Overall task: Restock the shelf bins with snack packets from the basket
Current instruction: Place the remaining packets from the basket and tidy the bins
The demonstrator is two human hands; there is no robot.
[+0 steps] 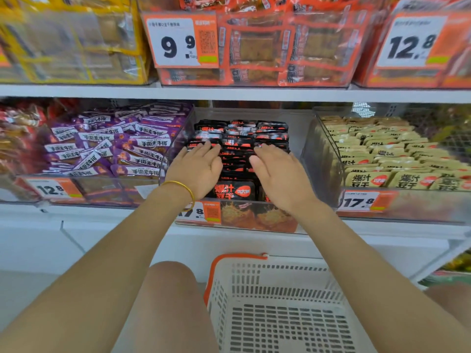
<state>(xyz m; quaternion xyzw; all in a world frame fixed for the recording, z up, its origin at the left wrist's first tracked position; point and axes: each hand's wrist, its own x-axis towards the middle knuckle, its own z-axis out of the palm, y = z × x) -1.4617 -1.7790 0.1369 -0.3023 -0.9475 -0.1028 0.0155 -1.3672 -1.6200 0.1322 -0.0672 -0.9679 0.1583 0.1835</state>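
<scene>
A clear plastic shelf bin (297, 138) in the middle of the lower shelf holds rows of black-and-red snack packets (240, 135). My left hand (197, 168) lies flat, palm down, on the left rows, fingers spread. My right hand (276, 174) lies flat on the right rows in the same way. Neither hand grips a packet. A gold bangle sits on my left wrist. Below, a white plastic basket (280, 309) with an orange handle stands by my knee; I see no packets in it.
A bin of purple packets (114, 146) is on the left and a bin of beige packets (387, 154) on the right. Orange price tags (182, 42) hang on the bin fronts. The upper shelf (229, 93) holds larger orange packs. My knee (169, 289) is beside the basket.
</scene>
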